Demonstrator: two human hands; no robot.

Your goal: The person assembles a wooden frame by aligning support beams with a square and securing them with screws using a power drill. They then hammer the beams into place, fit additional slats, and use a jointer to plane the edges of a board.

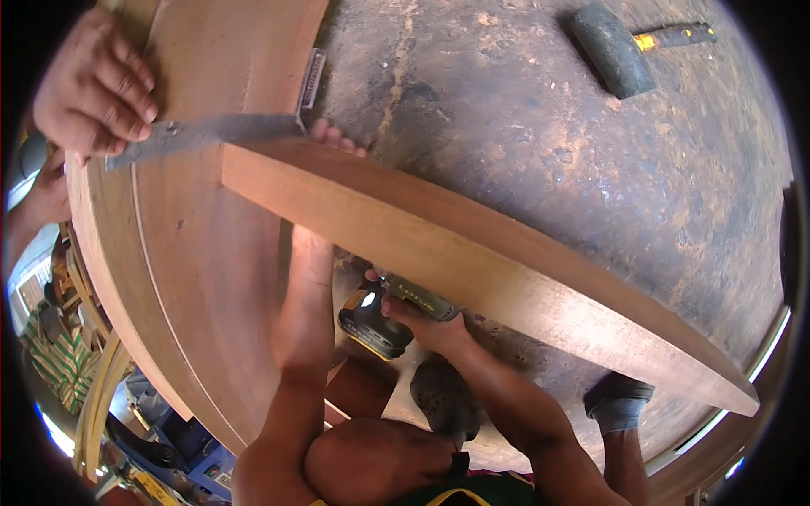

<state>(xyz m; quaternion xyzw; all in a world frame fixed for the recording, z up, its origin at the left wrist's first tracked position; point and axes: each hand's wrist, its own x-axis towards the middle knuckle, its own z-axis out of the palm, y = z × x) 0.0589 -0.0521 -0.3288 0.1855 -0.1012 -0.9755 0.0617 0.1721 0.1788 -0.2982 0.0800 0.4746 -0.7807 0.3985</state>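
A long wooden board (pixel 472 253) runs diagonally across the view, its end against a wide wooden panel (pixel 202 244). My left hand (pixel 336 137) reaches under the board and grips it near that end; its fingertips show past the far side and its palm is hidden. Below the board, my right hand (pixel 422 322) is closed round a cordless drill (pixel 384 320), partly covered by the board. A metal square (pixel 211 135) lies across the panel beside the joint, pressed at its left end by a co-worker's hand (pixel 97 88).
A black mallet (pixel 612 51) lies on the stained floor (pixel 540 110) at the upper right. A co-worker's second hand (pixel 52 190) is at the left edge. Blue equipment (pixel 190 451) and striped cloth (pixel 63 358) stand lower left. A shod foot (pixel 620 401) is beneath the board.
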